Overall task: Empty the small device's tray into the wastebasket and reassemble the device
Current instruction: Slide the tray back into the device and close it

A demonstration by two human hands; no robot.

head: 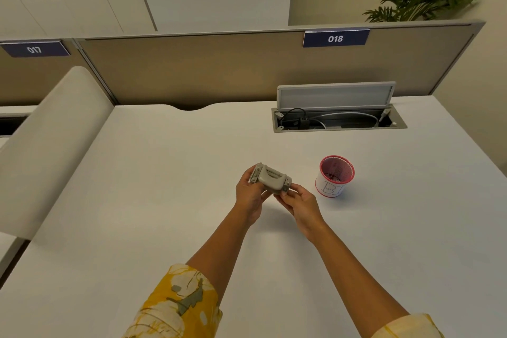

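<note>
A small grey device point(271, 177) is held above the white desk between both hands. My left hand point(249, 195) grips its left end and my right hand point(299, 204) pinches its lower right end. It looks like one piece; I cannot tell where its tray is. To the right stands the wastebasket point(335, 176), a small white cup with a red rim and dark scraps inside, about a hand's width from my right hand.
An open cable hatch point(338, 118) with its lid raised sits at the back right of the desk point(164, 200). A beige partition runs along the far edge. A rounded white divider point(49, 145) borders the left side.
</note>
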